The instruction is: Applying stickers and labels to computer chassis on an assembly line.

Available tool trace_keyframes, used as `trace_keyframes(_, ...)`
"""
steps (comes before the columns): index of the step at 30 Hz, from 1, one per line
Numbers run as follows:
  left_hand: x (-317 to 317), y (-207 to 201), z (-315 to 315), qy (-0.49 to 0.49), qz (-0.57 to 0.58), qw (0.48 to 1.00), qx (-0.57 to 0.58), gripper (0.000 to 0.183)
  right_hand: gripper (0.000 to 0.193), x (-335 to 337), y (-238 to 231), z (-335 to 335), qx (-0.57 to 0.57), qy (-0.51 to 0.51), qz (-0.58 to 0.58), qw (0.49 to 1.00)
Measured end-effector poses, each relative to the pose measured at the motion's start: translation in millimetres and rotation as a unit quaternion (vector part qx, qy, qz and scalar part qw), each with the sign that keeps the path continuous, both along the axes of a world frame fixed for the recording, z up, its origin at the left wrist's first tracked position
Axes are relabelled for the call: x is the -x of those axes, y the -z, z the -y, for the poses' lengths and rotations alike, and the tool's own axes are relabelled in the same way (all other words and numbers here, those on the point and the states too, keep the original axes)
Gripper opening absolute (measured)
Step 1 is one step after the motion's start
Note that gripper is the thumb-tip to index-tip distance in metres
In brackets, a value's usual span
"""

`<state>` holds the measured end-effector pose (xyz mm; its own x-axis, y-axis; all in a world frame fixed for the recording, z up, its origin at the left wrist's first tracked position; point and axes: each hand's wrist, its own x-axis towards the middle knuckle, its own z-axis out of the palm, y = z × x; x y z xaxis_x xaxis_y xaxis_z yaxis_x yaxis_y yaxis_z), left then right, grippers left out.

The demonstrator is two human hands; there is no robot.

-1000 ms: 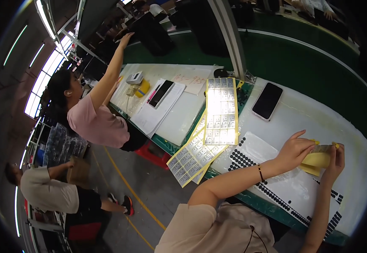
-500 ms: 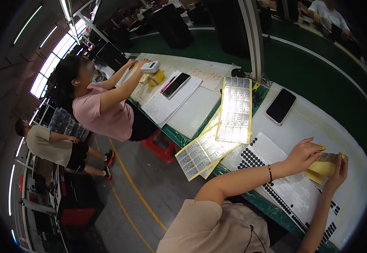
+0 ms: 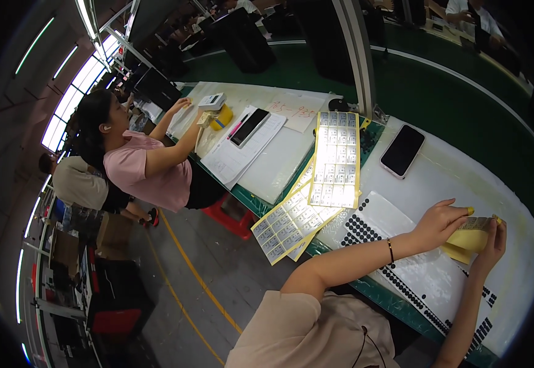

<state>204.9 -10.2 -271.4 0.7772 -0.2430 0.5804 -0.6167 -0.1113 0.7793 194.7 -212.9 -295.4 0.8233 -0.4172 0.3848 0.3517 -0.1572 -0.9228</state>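
Note:
Over the right part of the bench, both of my hands hold a bent strip of label sheet [image 3: 474,237], its yellow backing facing me and silvery labels along its top edge. My left hand [image 3: 440,227] pinches its left side. At the right end, my right hand [image 3: 492,245] has its fingers closed round the edge. Yellow covers show on fingertips of both hands. Beneath them lies a white sheet [image 3: 395,224] with rows of black round dots. Part of a yellow piece [image 3: 457,253] shows below the held strip.
Printed label sheets [image 3: 335,165] overlap left of my arm. A phone [image 3: 403,151] lies beyond the dotted sheet. Farther left, a co-worker [image 3: 150,156] stands at the bench near papers [image 3: 261,147], another phone [image 3: 249,127] and a yellow tape roll [image 3: 221,116]. A red stool [image 3: 230,218] stands below.
My hands stay nearly in place, still on the label strip. The co-worker's far hand has moved away from the white device. A person in the background now bends over.

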Motion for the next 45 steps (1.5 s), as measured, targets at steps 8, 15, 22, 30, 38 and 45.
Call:
trace_keyframes(8,-2.3,1.4,-1.7,0.007,-0.03,1.0,-0.007,0.025,0.017,-0.4,5.2,7.4,-0.03,0.005,-0.009,0.999)
trace_keyframes(15,-3.0,7.3,-1.2,0.007,-0.014,1.0,0.012,0.024,0.018,-3.0,3.3,3.8,-0.052,0.003,-0.021,0.998)
trace_keyframes(22,-4.5,9.2,1.3,-0.012,0.027,0.999,0.039,0.018,0.018,-2.2,2.6,2.2,-0.033,0.003,-0.014,0.999)
trace_keyframes(30,-2.3,3.5,-2.8,0.008,-0.006,1.0,0.012,0.019,0.018,-3.5,4.8,2.4,-0.057,-0.006,-0.007,0.998)
trace_keyframes(38,-1.9,3.4,0.6,-0.005,0.005,0.999,0.049,0.019,0.017,-2.9,-0.9,4.8,-0.064,-0.002,-0.007,0.998)
trace_keyframes(45,1.1,0.3,-4.2,-0.028,0.053,0.997,0.048,0.017,0.014,0.0,-3.4,-0.3,-0.052,-0.017,0.003,0.999)
